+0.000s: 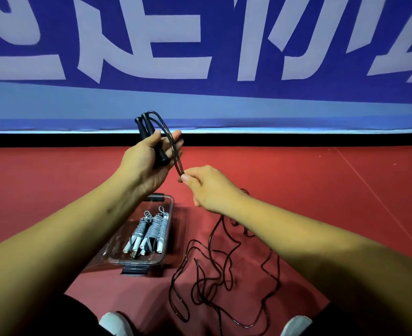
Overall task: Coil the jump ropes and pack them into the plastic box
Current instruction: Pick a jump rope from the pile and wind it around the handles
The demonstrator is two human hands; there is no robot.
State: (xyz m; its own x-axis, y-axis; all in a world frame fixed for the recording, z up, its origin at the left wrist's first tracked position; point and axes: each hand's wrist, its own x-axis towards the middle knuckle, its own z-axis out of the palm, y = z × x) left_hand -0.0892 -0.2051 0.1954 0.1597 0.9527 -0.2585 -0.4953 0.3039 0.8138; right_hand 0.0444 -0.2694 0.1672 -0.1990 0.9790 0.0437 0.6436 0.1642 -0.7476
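Holds two black handles (149, 134) side by side in the left hand (146, 163), raised left of centre, thumb pressed across them and fingers curled loosely behind; upper ends poking out above the hand, lower ends showing in the palm.

Below that wrist, on the red floor (333, 195): clear plastic box (139, 261), lid off, with bundles of coiled grey ropes (151, 231) lying lengthwise inside, white handle ends towards the near wall.

Arcing from the handle tops over the fingertips and down to the right: doubled strands of the black jump rope (175, 156), drawn fairly taut.

Pinches those strands between thumb and forefinger of the right hand (209, 187), just beside and slightly lower than the left, other fingers folded in.

Trailing from under the right wrist to the floor: slack cord (209, 241), sprawled in loose uncoiled loops right of the box, apart from it.

At the bottom edge, two white shoe tips (116, 323). Behind it all, a blue banner (200, 93) with large pale lettering.
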